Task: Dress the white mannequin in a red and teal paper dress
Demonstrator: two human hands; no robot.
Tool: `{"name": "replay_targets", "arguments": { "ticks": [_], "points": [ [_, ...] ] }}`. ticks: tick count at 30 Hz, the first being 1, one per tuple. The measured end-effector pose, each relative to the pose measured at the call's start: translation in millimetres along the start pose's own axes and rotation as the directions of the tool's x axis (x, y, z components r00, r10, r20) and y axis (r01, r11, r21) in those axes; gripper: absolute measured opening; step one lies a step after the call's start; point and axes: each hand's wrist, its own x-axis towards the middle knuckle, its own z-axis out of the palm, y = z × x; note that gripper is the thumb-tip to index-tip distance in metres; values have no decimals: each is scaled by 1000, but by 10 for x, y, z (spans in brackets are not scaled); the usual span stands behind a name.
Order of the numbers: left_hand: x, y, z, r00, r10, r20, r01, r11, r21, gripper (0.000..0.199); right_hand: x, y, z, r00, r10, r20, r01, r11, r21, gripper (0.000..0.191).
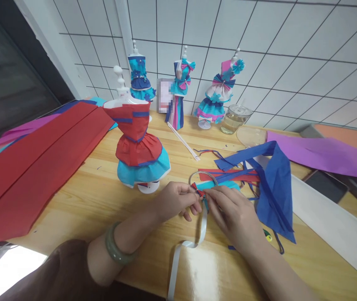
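Between my two hands is a small red and blue bow (198, 190). My left hand (181, 200) pinches its left side, with the lower fingers curled beneath. The fingertips of my right hand (233, 211) press together at the bow's right end. A white ribbon (187, 243) trails from below the fingers toward the table's front edge. Just behind the bow rests a roll of tape (192, 175), partly covered by my hands. To the left stands a miniature dress form (137, 144) in a red top and a red and turquoise skirt.
Red sheets (53, 159) lie at the left. Blue material (275, 188), strips and a purple sheet (325, 154) spread over the right. At the back stand three more dressed forms (215, 98) and a glass jar (235, 119) of liquid.
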Motion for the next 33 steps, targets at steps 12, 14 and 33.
{"name": "replay_targets", "arguments": {
  "ticks": [12,14,33],
  "points": [
    [3,-9,16,1000,9,-24,-8,999,31,14,9,-5,-12,1000,2,13,-2,1000,-4,18],
    [0,-13,13,1000,7,-23,-6,999,42,13,9,-2,-14,1000,9,9,-9,1000,-8,18],
    [-12,28,-45,998,63,-25,-64,996,-55,25,2,4,-22,1000,4,-1,-4,999,-46,18]
  ]
}}
